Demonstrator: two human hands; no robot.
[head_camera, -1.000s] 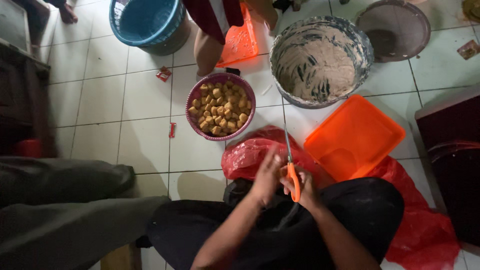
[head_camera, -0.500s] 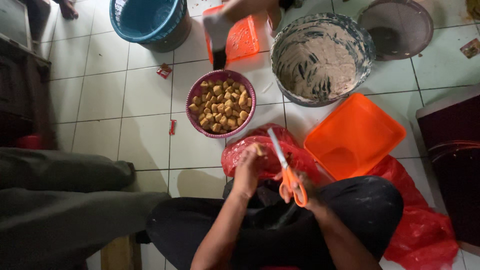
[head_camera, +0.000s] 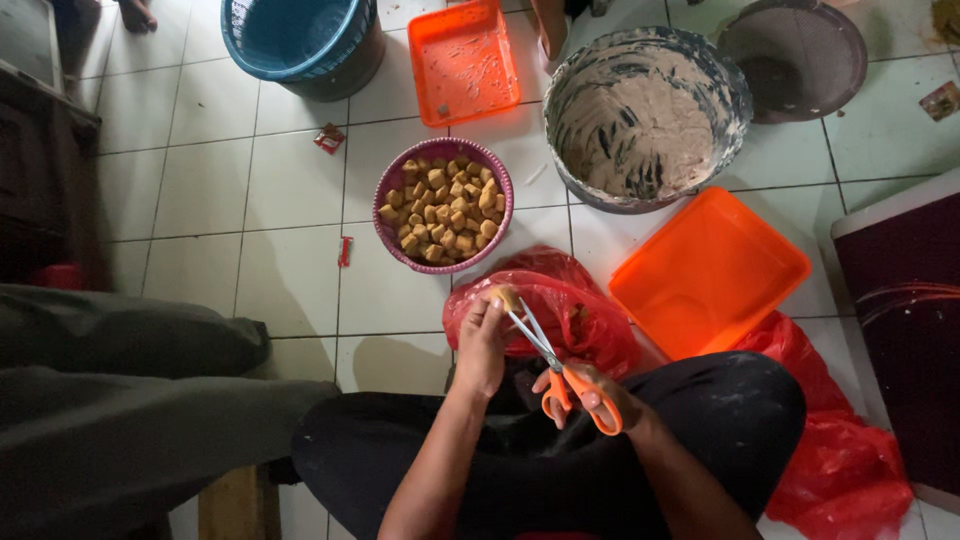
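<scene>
On the white tiled floor (head_camera: 290, 180) stood a blue plastic tub (head_camera: 300, 35), a small orange plastic tray (head_camera: 462, 60), a purple bowl of golden-brown fried cubes (head_camera: 443, 205) and a grey basin smeared with pale paste (head_camera: 645, 120); a larger orange tray (head_camera: 708, 270) lay just beside it, near a dark round lid (head_camera: 795, 55)

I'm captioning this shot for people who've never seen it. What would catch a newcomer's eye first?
The hands at bottom centre: the right hand works orange-handled scissors whose blades reach a small tan piece pinched in the left hand, above a red bag. Just beyond sits a purple bowl full of tan cubes. To its right stand a big tub smeared with beige paste and an orange tray.
</scene>
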